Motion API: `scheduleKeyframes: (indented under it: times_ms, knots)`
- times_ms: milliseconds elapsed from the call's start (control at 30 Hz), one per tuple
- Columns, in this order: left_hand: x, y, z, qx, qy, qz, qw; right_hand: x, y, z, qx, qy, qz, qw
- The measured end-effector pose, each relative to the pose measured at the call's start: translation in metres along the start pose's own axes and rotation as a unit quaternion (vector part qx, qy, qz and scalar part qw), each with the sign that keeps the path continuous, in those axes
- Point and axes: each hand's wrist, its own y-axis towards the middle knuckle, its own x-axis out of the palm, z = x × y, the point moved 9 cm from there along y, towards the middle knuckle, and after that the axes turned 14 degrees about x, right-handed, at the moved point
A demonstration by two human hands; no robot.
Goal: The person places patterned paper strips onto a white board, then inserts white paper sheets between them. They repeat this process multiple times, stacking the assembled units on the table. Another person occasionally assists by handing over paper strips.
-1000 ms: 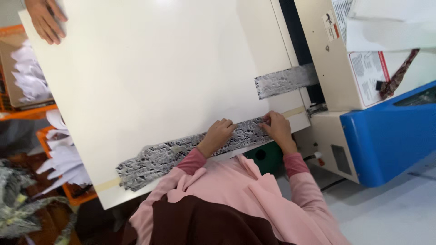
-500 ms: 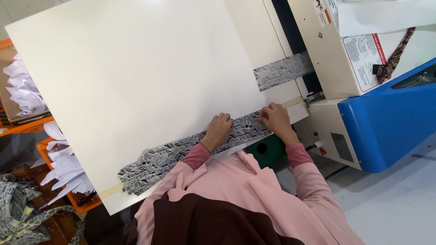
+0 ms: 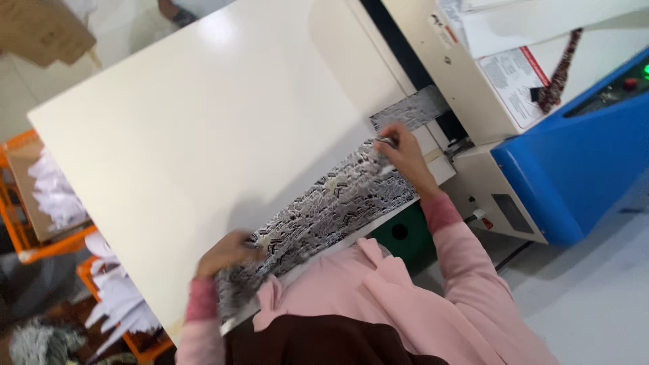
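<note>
The person's right hand (image 3: 404,154) pinches the far end of a long strip of black-and-white patterned fabric (image 3: 331,203), fingers closed on its edge just beside the machine's mouth. The left hand (image 3: 228,251) grips the near end of the same strip, fingers curled over its edge at about 8 o'clock from the right hand. Between the two hands the strip lies stretched flat along the near edge of a large cream-white rectangular table (image 3: 203,142), running from 8 o'clock up toward 2 o'clock. Both forearms wear pink sleeves (image 3: 466,257).

Past the right hand, at 1 o'clock, a second piece of the same patterned fabric (image 3: 412,108) sits at the dark slot of a cream-coloured machine housing (image 3: 466,74). To 3 o'clock of that stands a blue machine cabinet (image 3: 581,176) with a small green light on top. Below the table edge, near the right elbow, a green box with a round hole (image 3: 399,233) shows.

At 9 o'clock, beside the table, orange plastic crates (image 3: 40,250) hold white cut pieces (image 3: 54,192).
</note>
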Motion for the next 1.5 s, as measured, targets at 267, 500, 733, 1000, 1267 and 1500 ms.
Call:
scheduleKeyframes:
  times_ms: [267, 500, 733, 1000, 1267, 1500]
  knots:
    - [-0.113, -0.114, -0.116, -0.145, 0.056, 0.204, 0.967, 0.034, 0.035, 0.036, -0.016, -0.205, 0.086, 0.975]
    - [-0.116, -0.101, -0.122, -0.134, 0.184, 0.233, 0.946, 0.027, 0.031, 0.02, -0.098, -0.325, 0.163, 0.926]
    - [-0.117, -0.111, -0.1, -0.225, 0.406, 0.213, 0.86, -0.124, 0.039, -0.096, -0.282, -0.466, 0.401, 0.736]
    - [-0.098, -0.001, 0.065, 0.049, 0.525, 0.301, 0.795, -0.218, 0.078, -0.105, -0.161, -0.412, 0.37, 0.817]
    - [0.057, 0.195, 0.329, 0.402, 0.512, 0.148, 0.745, -0.255, 0.077, -0.107, -0.201, -0.343, 0.349, 0.848]
    - [0.17, 0.287, 0.503, 0.574, 0.436, 0.142, 0.678, -0.291, 0.064, -0.138, -0.125, -0.294, 0.292, 0.901]
